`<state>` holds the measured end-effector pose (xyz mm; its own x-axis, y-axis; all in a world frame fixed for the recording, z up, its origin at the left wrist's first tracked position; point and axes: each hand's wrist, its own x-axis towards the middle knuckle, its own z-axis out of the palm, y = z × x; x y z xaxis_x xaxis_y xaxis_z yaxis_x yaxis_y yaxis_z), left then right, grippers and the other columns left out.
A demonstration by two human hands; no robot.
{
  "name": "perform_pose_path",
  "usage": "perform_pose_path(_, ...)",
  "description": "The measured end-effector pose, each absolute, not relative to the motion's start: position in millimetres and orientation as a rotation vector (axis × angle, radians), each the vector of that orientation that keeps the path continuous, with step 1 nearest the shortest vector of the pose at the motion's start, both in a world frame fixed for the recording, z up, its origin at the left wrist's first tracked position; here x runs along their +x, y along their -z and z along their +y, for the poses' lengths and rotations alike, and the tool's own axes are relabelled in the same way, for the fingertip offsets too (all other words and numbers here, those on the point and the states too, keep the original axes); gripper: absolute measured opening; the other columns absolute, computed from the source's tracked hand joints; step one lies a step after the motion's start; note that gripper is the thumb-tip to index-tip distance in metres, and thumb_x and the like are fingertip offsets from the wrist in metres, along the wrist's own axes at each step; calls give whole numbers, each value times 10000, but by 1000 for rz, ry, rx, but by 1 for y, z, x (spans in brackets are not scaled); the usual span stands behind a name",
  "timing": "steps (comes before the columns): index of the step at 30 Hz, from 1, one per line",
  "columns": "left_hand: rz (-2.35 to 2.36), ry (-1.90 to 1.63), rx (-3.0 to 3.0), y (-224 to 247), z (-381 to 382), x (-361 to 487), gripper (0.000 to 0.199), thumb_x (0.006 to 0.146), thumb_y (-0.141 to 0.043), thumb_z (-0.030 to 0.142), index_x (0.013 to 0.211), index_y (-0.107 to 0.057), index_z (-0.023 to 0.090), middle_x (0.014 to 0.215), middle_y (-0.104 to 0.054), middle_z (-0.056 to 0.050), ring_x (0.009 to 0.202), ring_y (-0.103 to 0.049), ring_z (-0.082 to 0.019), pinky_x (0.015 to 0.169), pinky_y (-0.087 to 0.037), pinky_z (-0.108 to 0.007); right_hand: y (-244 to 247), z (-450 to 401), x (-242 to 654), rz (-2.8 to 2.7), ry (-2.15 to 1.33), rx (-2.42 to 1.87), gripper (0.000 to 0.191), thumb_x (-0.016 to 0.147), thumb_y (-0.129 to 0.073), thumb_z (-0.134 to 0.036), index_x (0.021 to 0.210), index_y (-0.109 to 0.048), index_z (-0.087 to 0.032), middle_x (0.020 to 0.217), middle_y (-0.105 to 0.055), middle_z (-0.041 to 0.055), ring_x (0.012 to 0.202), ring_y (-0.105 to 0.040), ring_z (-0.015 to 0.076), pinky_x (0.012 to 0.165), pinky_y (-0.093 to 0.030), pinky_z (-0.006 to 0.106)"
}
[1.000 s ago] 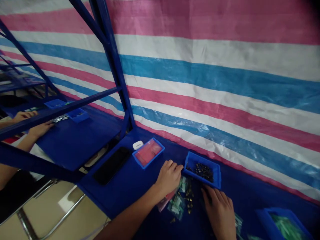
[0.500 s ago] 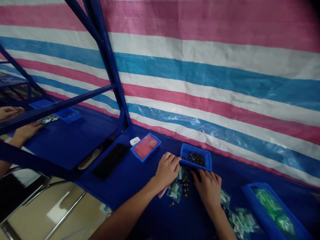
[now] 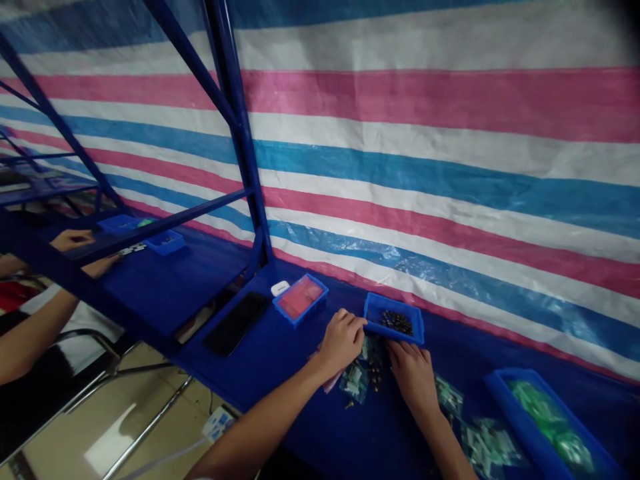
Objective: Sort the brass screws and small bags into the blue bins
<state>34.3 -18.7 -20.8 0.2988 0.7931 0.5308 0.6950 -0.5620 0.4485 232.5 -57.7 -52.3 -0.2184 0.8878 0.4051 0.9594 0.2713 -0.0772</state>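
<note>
My left hand (image 3: 343,343) rests on the blue table cover (image 3: 260,380), its fingertips at the left wall of a small blue bin (image 3: 393,321) full of dark metal parts. My right hand (image 3: 411,377) sits just below the bin's front edge, with its fingers curled down among the parts. Loose brass-coloured screws (image 3: 375,375) and a small clear bag of parts (image 3: 354,383) lie between my hands. A pink packet (image 3: 330,381) pokes out from under my left palm. Whether either hand grips something is hidden.
To the right lie clear bags (image 3: 487,447) beside a long blue tray (image 3: 543,420) of green packets. A red-lined blue tray (image 3: 300,299), white earbud case (image 3: 280,288) and black phone (image 3: 237,323) lie left. A blue metal frame (image 3: 240,147) stands there; another person's hand (image 3: 73,240) shows beyond it.
My right hand has moved up and left, closer to the bin's front edge. The whole view has shifted as my head moved, and my left hand stays at the bin.
</note>
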Motion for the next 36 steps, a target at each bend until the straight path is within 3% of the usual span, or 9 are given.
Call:
perform_pose_path(9, 1324, -1092, 2458, 21, -20, 37, 242, 873, -489, 81, 986, -666, 202, 844, -658, -55, 907, -548, -220, 828, -468, -372, 60, -55, 233, -2169, 202, -1618, 172, 957, -414, -215, 903, -577, -220, 848, -644, 55, 829, -594, 230, 725, -390, 336)
perform_pose_path(16, 1218, -1018, 2529, 20, -21, 35, 252, 865, -491, 108, 1023, -663, 205, 863, -680, -45, 889, -566, -208, 827, -449, -362, 74, -60, 233, -2117, 83, -1483, 225, 983, -364, -307, 829, -506, -225, 789, -600, 61, 771, -574, 236, 726, -431, 359)
perform_pose_path(22, 973, -968, 2544, 7, -26, 30, 260, 765, -559, 137, 992, -653, 221, 857, -679, -17, 854, -597, -185, 863, -435, -352, 54, -73, 226, -1962, -341, -1427, 170, 971, -423, -348, 907, -516, -221, 855, -602, 46, 817, -589, 207, 747, -463, 318)
perform_pose_path(26, 813, -913, 2511, 1, -30, 31, 343, 745, -601, 184, 1083, -627, 241, 944, -688, -10, 879, -631, -170, 865, -455, -317, 37, -83, 222, -1796, -694, -1319, 203, 981, -405, -379, 904, -500, -218, 821, -574, 18, 755, -568, 164, 708, -467, 257)
perform_pose_path(36, 761, -952, 2425, 14, -29, 40, 161, 920, -550, 181, 1046, -642, 219, 951, -700, -9, 864, -647, -130, 833, -484, -234, 25, -79, 218, -1555, -1043, -1309, 296, 961, -442, -454, 866, -546, -193, 771, -561, 1, 727, -531, 149, 676, -451, 231)
